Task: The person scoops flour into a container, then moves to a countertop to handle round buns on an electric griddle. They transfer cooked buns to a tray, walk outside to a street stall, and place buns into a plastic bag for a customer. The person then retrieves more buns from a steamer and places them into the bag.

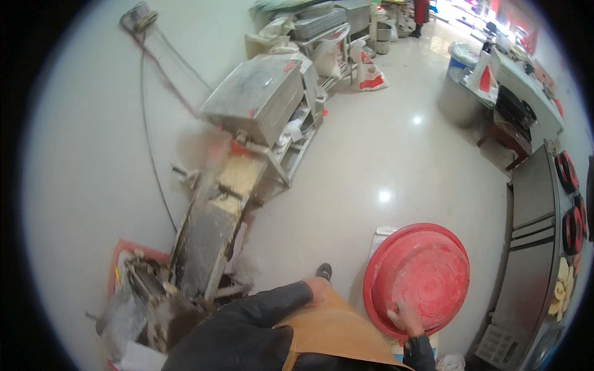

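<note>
A large round red plastic basin (434,271) sits on the floor before me to the right, its inside smeared with pale residue. My right hand (404,317) reaches over the near rim into it, blurred, thumb apart from the fingers; nothing shows in its grip. Whether the fingertips touch the basin, I cannot tell. My left hand (319,289) lies against the edge of my tan apron (341,324), its fingers mostly hidden. Left of me stands a worn machine with a sloping metal chute (204,246) and yellowish panels (239,174) at its upper end.
A stainless steel box-shaped machine (255,92) stands along the left wall, with a wall cable (151,125) nearby. A steel cabinet counter (529,278) bounds the right side. Farther off are a large metal drum (464,99), a white sack (369,69) and a person's legs (420,18).
</note>
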